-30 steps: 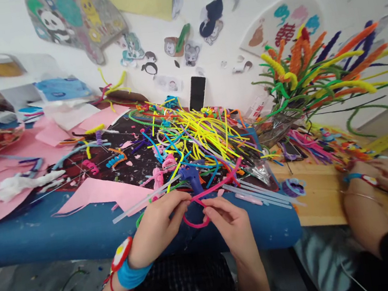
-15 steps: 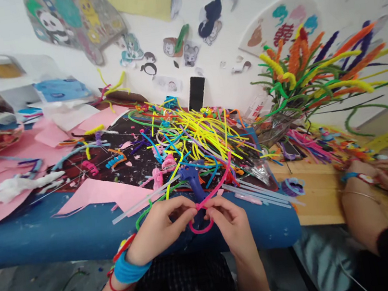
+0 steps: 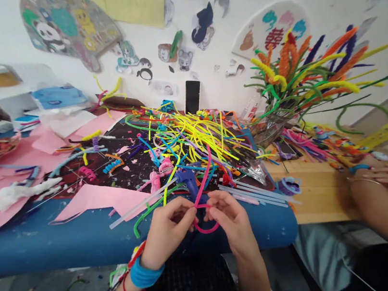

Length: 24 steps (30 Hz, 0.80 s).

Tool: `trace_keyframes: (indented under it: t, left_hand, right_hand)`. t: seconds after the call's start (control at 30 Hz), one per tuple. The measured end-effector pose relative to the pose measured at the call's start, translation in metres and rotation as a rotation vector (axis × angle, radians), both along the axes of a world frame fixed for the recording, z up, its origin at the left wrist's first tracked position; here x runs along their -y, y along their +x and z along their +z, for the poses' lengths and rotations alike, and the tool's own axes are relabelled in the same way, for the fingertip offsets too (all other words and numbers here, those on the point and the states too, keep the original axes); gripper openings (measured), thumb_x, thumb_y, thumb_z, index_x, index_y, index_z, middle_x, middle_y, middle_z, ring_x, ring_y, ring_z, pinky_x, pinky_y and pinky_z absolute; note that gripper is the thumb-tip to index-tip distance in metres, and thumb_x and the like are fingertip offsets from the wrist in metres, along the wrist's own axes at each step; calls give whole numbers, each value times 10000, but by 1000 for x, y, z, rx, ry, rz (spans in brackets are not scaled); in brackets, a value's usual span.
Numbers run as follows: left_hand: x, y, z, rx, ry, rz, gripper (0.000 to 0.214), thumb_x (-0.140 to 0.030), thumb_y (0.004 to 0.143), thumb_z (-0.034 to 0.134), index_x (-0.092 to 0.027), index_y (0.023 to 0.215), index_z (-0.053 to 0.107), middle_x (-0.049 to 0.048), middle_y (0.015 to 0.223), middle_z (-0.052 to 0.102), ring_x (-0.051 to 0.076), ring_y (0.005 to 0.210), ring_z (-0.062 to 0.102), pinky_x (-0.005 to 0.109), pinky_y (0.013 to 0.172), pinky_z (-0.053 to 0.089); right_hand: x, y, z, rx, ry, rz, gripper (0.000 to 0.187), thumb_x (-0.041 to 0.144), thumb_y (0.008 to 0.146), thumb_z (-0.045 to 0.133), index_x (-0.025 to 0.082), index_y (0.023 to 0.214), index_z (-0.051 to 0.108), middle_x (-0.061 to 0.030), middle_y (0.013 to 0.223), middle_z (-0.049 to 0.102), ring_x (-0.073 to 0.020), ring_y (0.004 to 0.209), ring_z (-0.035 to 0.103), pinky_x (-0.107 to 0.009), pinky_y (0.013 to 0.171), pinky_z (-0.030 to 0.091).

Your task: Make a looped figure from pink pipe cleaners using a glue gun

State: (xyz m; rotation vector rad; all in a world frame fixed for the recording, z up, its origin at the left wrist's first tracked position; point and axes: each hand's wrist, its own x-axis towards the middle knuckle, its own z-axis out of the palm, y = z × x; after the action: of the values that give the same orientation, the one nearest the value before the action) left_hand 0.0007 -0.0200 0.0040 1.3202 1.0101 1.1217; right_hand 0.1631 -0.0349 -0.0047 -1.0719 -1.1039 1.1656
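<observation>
A bright pink pipe cleaner is bent into a small loop at its lower end, and its free end rises toward the pile behind. My left hand pinches it at the left of the loop, where the strands meet. On the right side of the loop, my right hand closes thumb and fingers on the same pipe cleaner. Just beyond my fingers lies a blue glue gun, partly covered by the pink strand. A green pipe cleaner rests left of my left hand.
A heap of yellow pipe cleaners covers the table's middle. Clear glue sticks lie at right, cut pink paper at left. A phone leans on the wall. At far right is a co-worker's arm, beside a bunch of pipe-cleaner stems.
The pink pipe cleaner's free end has swung left and more upright, and its loop has shifted slightly right. Both hands keep their pinch. The co-worker's hands have moved a little.
</observation>
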Motion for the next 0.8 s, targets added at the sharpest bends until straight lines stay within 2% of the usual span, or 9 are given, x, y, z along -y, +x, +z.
trace_keyframes:
  t: [0.07,0.17,0.27,0.43,0.57,0.67,0.8]
  left_hand:
    - [0,3,-1,69,-25,40,112,-247,833,673,-181,744,658,-5,638,697,122,529,638,208,550,490]
    - [-1,6,0,181,-99,-6,154,-275,834,677,-167,727,651,8,665,710,129,550,665,222,578,515]
    - [0,6,0,280,-210,-133,169,-277,829,690,-154,717,663,26,681,724,133,554,680,232,587,542]
    - [3,6,-7,433,-320,-402,163,-270,765,770,-115,757,721,61,733,731,124,510,673,222,538,545]
    - [5,13,-23,582,-265,-509,224,-313,777,784,-103,766,707,27,662,684,92,435,615,204,477,518]
    - [7,20,-32,718,-155,-475,174,-307,818,758,-149,828,685,-9,681,689,68,430,598,199,488,527]
    - [9,26,-34,846,-30,-429,85,-261,871,708,-184,853,675,-26,728,702,72,504,644,206,556,554]
  right_hand:
    - [0,0,-1,-78,-9,16,240,248,783,739,248,1018,691,22,826,693,-124,681,665,-252,654,561]
    - [-1,0,-4,-70,-2,-82,208,267,782,761,226,978,702,-2,838,735,-134,695,687,-265,681,573]
    - [-1,-1,-6,8,41,-191,121,269,812,735,213,916,709,-11,823,760,-133,672,697,-260,674,574]
    - [1,-4,-1,77,86,-186,31,208,793,712,220,789,740,-10,780,785,-147,688,724,-243,659,581]
    - [3,-6,2,103,85,-170,93,164,746,729,242,757,777,7,717,779,-139,647,721,-212,629,570]
    - [5,-7,3,119,89,-171,110,169,755,726,252,782,794,6,733,780,-136,655,718,-209,632,569]
    - [6,-6,3,52,60,-138,143,243,825,697,259,934,789,-5,768,778,-124,603,696,-220,594,576]
